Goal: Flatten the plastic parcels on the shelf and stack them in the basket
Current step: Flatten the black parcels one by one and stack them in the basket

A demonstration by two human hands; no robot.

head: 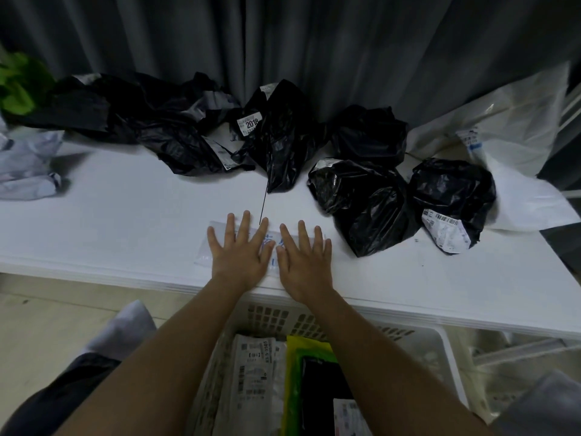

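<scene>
A thin clear plastic parcel (203, 255) with blue print lies flat near the front edge of the white shelf (125, 215). My left hand (239, 250) and my right hand (305, 253) press on it side by side, palms down, fingers straight and spread. Behind them lie several crumpled black plastic parcels: one (364, 202) to the right of my hands, one with a white label (451, 199) further right, and one marked 2018 (276, 133) at the back. Below the shelf stands a white basket (434, 350) holding flat parcels, white (251, 376), yellow-green (294, 372) and black (323, 382).
A large white plastic bag (509, 121) leans at the back right. Pale crumpled bags (25, 165) and a green one (19, 86) lie at the far left. A grey curtain (283, 36) hangs behind the shelf. My knee in dark cloth (63, 388) is at lower left.
</scene>
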